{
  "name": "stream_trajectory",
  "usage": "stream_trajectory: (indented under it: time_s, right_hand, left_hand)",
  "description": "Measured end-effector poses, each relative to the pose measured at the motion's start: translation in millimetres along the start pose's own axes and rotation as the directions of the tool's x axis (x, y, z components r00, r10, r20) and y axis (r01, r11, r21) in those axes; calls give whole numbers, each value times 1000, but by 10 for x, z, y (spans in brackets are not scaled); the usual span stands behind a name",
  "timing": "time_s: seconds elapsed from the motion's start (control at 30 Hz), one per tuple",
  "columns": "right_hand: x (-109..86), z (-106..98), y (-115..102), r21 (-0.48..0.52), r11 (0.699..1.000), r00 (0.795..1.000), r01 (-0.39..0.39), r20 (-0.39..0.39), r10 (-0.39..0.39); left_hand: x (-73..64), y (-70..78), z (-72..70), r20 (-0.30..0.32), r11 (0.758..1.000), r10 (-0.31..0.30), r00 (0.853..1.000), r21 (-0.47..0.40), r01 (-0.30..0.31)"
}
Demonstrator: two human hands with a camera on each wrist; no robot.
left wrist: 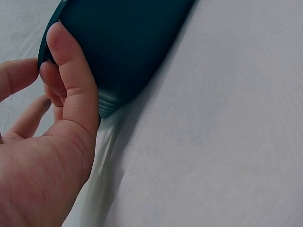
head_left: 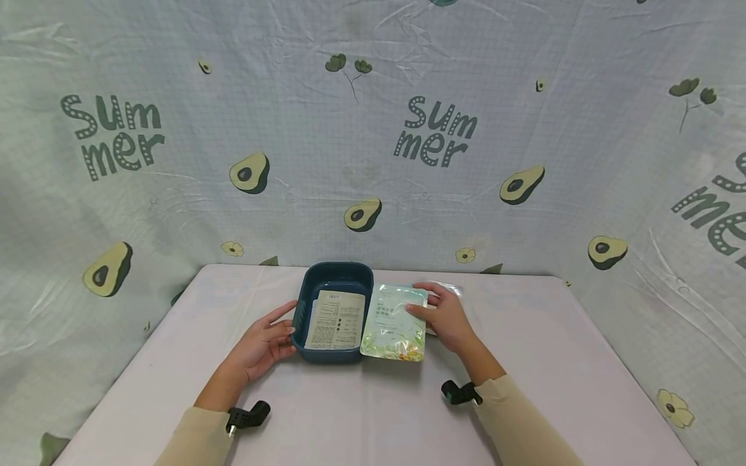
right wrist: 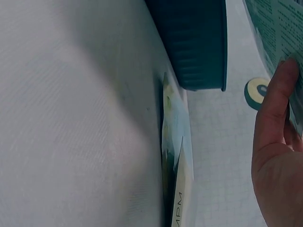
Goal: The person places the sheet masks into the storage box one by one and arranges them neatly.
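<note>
A dark blue plastic bin (head_left: 298, 336) stands on the table, with a cream printed packet (head_left: 337, 320) lying in it. My left hand (head_left: 262, 346) touches the bin's left side, fingers relaxed against the wall and rim; the left wrist view shows the fingertips right at the bin's rim (left wrist: 43, 45). My right hand (head_left: 445, 317) pinches a pale green, flower-printed flat sachet (head_left: 393, 323) by its right edge, thumb in front. The sachet overlaps the bin's right rim in the head view. In the right wrist view, small text covers the sachet's back (right wrist: 286, 30).
More flat packets (right wrist: 176, 118) lie on the table right of the bin, one edge lettered (right wrist: 178, 208); the right hand mostly hides them in the head view. The pale table (head_left: 373, 421) backs onto a patterned curtain (head_left: 326, 129).
</note>
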State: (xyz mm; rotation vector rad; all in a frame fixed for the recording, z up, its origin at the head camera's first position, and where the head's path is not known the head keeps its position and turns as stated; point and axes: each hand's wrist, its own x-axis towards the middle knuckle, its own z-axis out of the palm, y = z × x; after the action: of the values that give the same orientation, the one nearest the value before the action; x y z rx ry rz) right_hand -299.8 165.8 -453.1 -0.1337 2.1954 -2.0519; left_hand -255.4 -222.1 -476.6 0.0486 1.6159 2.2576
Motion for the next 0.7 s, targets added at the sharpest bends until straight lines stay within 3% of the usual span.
stream_trajectory:
  time_s: [0.7]
  right_hand:
    - [147, 188, -28, 24, 1000, 999, -7, 42, 6]
  left_hand:
    - [13, -22, -13, -1, 1000, 6, 1000, -1, -6]
